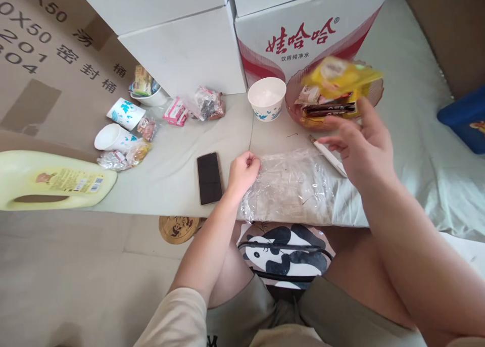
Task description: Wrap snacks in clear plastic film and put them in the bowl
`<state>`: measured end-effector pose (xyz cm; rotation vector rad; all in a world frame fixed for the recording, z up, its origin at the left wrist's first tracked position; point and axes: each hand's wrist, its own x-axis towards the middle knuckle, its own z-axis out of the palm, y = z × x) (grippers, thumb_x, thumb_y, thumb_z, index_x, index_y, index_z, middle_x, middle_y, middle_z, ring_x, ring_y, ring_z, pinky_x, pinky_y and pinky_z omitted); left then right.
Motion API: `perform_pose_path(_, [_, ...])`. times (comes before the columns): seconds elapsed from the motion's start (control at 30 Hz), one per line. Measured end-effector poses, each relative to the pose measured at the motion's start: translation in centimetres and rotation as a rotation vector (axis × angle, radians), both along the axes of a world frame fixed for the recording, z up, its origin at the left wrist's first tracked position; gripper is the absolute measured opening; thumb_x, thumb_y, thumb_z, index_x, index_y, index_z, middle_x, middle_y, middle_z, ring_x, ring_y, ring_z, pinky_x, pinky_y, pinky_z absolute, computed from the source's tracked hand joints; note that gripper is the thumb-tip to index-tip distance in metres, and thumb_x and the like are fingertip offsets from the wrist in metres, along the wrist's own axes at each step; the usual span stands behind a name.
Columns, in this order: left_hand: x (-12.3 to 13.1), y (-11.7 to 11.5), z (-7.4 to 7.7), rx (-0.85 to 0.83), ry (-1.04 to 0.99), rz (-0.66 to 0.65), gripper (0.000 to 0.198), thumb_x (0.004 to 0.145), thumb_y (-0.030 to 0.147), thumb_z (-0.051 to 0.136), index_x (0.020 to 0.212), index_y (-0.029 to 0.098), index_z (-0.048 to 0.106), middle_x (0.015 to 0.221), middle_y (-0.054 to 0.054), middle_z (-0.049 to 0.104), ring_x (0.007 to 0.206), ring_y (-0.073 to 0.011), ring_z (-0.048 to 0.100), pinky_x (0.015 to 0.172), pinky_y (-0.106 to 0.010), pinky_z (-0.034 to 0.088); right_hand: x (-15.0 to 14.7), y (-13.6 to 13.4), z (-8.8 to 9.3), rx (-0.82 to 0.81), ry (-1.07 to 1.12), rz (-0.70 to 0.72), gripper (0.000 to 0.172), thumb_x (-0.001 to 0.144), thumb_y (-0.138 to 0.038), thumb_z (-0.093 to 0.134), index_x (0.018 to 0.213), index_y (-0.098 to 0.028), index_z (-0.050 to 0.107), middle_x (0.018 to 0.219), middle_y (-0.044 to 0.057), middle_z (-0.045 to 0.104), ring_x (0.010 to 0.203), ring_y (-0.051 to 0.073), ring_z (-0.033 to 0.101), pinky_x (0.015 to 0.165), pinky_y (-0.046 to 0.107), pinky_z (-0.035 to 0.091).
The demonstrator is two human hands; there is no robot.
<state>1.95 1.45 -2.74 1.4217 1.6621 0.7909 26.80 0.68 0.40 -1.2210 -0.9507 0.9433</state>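
My left hand (244, 174) is closed at the left edge of a crumpled clear plastic bag (290, 185) lying flat on the covered surface. A black phone (209, 178) lies just left of that wrist. My right hand (366, 147) is raised near a pink glass bowl (293, 102), its fingers apart. Just beyond those fingertips, a yellow snack packet (339, 77) is blurred by motion above the bowl. Inside the bowl are brown-wrapped snacks (329, 108) and other packets. Below my right hand lies a slim white object (330, 157), partly covered by the fingers.
A white paper cup (267, 98) stands beside the bowl. Small wrapped snacks (206, 104) and tipped paper cups (126, 113) lie at the left, near a pale yellow jug (56, 180). White boxes (182, 49) line the back. A blue container (464, 119) is at the right.
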Motion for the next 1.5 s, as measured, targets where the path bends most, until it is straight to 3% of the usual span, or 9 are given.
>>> perform_pose_path(0.23, [0.1, 0.2, 0.3, -0.037, -0.041, 0.018, 0.013, 0.083, 0.018, 0.054, 0.07, 0.021, 0.055, 0.063, 0.003, 0.065, 0.051, -0.0119, 0.059, 0.058, -0.027, 0.043, -0.7, -3.1, -2.6, -0.087, -0.385, 0.056, 0.023, 0.085, -0.031, 0.061, 0.108, -0.025, 0.064, 0.077, 0.001, 0.069, 0.062, 0.018, 0.065, 0.063, 0.034, 0.055])
perform_pose_path(0.33, [0.2, 0.2, 0.6, -0.046, -0.099, 0.023, 0.013, 0.082, 0.015, 0.054, 0.07, 0.021, 0.054, 0.064, 0.003, 0.065, 0.05, -0.011, 0.059, 0.057, -0.026, 0.043, -0.2, -4.0, -3.7, 0.028, -0.728, 0.054, 0.019, 0.086, -0.031, 0.06, 0.103, -0.025, 0.066, 0.094, 0.007, 0.073, 0.087, 0.025, 0.072, 0.079, 0.043, 0.059])
perform_pose_path(0.5, [-0.5, 0.0, 1.0, -0.095, -0.327, -0.197, 0.008, 0.081, 0.018, 0.057, 0.073, 0.02, 0.056, 0.068, 0.002, 0.068, 0.05, -0.0099, 0.058, 0.057, -0.025, 0.046, 0.4, -3.5, -4.8, 0.152, -0.977, 0.179, 0.052, 0.08, -0.036, 0.068, 0.13, -0.022, 0.061, 0.128, 0.015, 0.071, 0.124, 0.036, 0.065, 0.103, 0.056, 0.053])
perform_pose_path(0.63, [-1.4, -0.1, 1.3, -0.077, -0.454, -0.28, 0.016, 0.082, 0.033, 0.064, 0.078, 0.02, 0.055, 0.075, -0.001, 0.072, 0.056, -0.0108, 0.061, 0.06, -0.026, 0.049, 0.5, -3.5, -4.6, 0.005, -0.871, 0.153, 0.022, 0.085, -0.032, 0.061, 0.103, -0.025, 0.07, 0.086, 0.006, 0.076, 0.084, 0.026, 0.072, 0.079, 0.042, 0.057])
perform_pose_path(0.83, [-2.6, 0.4, 1.0, 0.107, -0.399, -0.007, 0.045, 0.079, 0.061, 0.07, 0.099, 0.024, 0.054, 0.099, -0.006, 0.072, 0.085, -0.0163, 0.071, 0.058, -0.023, 0.046, 0.7, -4.0, -3.3, -0.094, -0.42, 0.006, 0.016, 0.086, -0.038, 0.067, 0.078, -0.025, 0.067, 0.056, -0.002, 0.057, 0.05, 0.015, 0.052, 0.05, 0.029, 0.039])
perform_pose_path(1.03, [-3.3, -0.1, 1.4, -0.075, -0.475, -0.285, 0.093, 0.047, 0.045, 0.098, 0.128, 0.03, 0.054, 0.147, -0.012, 0.056, 0.126, -0.028, 0.065, 0.085, -0.032, 0.059, 0.8, -3.3, -3.2, -0.103, -0.11, -0.122, 0.019, 0.084, -0.038, 0.071, 0.075, -0.025, 0.061, 0.055, -0.004, 0.047, 0.047, 0.013, 0.041, 0.045, 0.028, 0.031])
perform_pose_path(1.2, [-2.5, -0.2, 1.2, -0.105, -0.373, -0.23, 0.035, 0.074, 0.044, 0.082, 0.095, 0.019, 0.069, 0.106, -0.009, 0.074, 0.099, -0.0215, 0.073, 0.073, -0.027, 0.057, 1.6, -2.9, -4.1, -0.038, -0.117, -0.195, 0.018, 0.086, -0.041, 0.068, 0.084, -0.025, 0.062, 0.071, -0.002, 0.056, 0.064, 0.014, 0.052, 0.056, 0.028, 0.04])
perform_pose_path(1.33, [-2.0, 0.3, 1.6, -0.165, -0.597, -0.018, 0.031, 0.083, 0.048, 0.072, 0.09, 0.02, 0.064, 0.094, -0.005, 0.075, 0.075, -0.0141, 0.072, 0.055, -0.02, 0.049, 1.7, -3.5, -4.5, 0.004, -0.269, 0.069, 0.049, 0.079, -0.041, 0.077, 0.121, -0.03, 0.056, 0.101, 0.003, 0.07, 0.097, 0.023, 0.068, 0.08, 0.038, 0.055])
perform_pose_path(1.5, [-2.5, 1.0, 2.2, -0.256, -0.648, 0.191, 0.027, 0.086, 0.044, 0.071, 0.096, 0.022, 0.061, 0.094, -0.004, 0.077, 0.067, -0.0111, 0.072, 0.042, -0.017, 0.034, 1.2, -3.6, -4.1, -0.095, -0.146, 0.09, 0.053, 0.077, -0.034, 0.076, 0.124, -0.031, 0.051, 0.078, -0.006, 0.064, 0.058, 0.015, 0.061, 0.056, 0.03, 0.051])
